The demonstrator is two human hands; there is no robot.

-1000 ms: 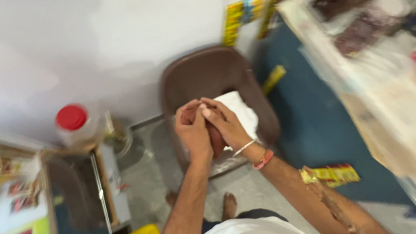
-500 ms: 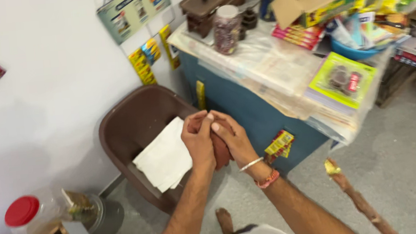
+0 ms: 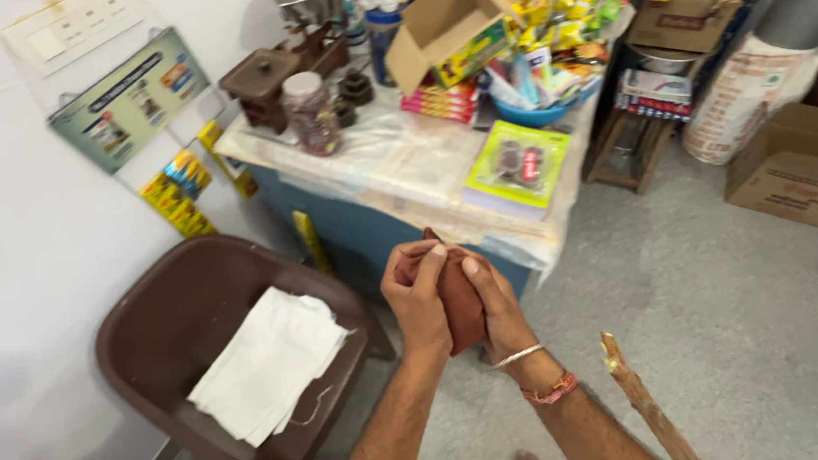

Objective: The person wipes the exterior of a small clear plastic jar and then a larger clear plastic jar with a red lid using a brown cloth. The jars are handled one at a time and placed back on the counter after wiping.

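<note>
Clasping soft, crumpled reddish-brown cloth (image 3: 456, 297) between both hands: left hand (image 3: 419, 298), right hand (image 3: 501, 309).

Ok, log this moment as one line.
left hand: gripping brown cloth bundle | right hand: gripping same bundle | below left: brown chair with folded white cloth | ahead: cluttered counter

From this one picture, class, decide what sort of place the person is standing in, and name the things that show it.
Probably a small grocery shop. A cluttered counter holds a balance scale with a steel pan, an open cardboard box of packets and a glass jar. Both hands hold a reddish-brown cloth.
</note>
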